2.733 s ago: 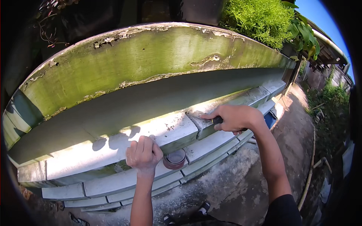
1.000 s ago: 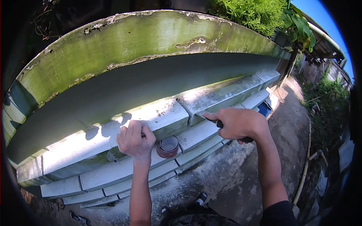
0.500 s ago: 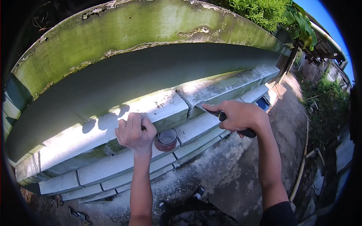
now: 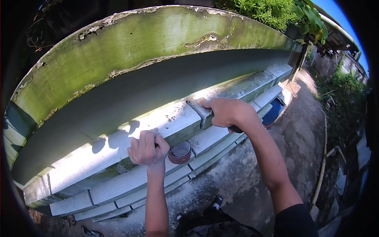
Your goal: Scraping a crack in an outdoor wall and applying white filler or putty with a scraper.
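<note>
My right hand (image 4: 229,112) is wrapped round a scraper, its dark handle end (image 4: 236,129) showing below the fingers. The blade is mostly hidden behind the hand. That hand is at the upper ledge (image 4: 90,162), just right of a dark, rough joint (image 4: 202,119) between two slabs. Dusty with pale powder, my left hand (image 4: 148,149) is closed over the ledge's front edge. What it holds, if anything, is hidden. Close to its right, a small reddish-brown pot (image 4: 180,153) with a grey inside stands on the lower step (image 4: 118,181).
A green, mossy curved wall (image 4: 150,31) with peeling edges rises behind the ledge. Leafy plants (image 4: 268,14) hang at its far right. A blue object (image 4: 273,114) is beside the steps. Concrete ground (image 4: 276,158) and a thin pole (image 4: 321,170) lie to the right.
My right hand has moved left and up with the scraper, closer to the joint, and its blade has become hidden. The view has shifted slightly; my left hand stays closed at the ledge.
</note>
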Available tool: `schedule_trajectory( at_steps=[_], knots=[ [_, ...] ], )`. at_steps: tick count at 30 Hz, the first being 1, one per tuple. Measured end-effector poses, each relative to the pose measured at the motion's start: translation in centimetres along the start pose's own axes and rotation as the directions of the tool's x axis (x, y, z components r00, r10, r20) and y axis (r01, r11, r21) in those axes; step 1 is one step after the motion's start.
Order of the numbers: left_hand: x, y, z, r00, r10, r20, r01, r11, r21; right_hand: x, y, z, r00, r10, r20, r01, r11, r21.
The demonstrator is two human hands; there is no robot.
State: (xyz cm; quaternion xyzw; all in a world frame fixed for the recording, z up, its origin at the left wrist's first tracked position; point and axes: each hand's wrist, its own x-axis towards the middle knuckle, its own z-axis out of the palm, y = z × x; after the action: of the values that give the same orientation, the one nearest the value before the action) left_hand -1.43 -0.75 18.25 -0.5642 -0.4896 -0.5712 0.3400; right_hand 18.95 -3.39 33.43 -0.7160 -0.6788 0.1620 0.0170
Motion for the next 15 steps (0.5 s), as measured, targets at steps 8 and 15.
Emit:
schedule_trajectory(
  at_steps=[8, 15],
  knots=[
    [-0.2, -0.4, 0.0, 1.0, 0.017, 0.019, -0.016, 1.0, -0.014, -0.4, -1.7, -2.0, 0.983, 0.147, 0.106, -0.137, 0.986, -0.094],
    [-0.1, -1.0, -0.3, 0.999, 0.015, 0.047, -0.016, 1.0, 0.019, -2.7, -2.0, -2.0, 0.979, 0.11, 0.174, -0.082, 0.983, -0.164]
  ],
)
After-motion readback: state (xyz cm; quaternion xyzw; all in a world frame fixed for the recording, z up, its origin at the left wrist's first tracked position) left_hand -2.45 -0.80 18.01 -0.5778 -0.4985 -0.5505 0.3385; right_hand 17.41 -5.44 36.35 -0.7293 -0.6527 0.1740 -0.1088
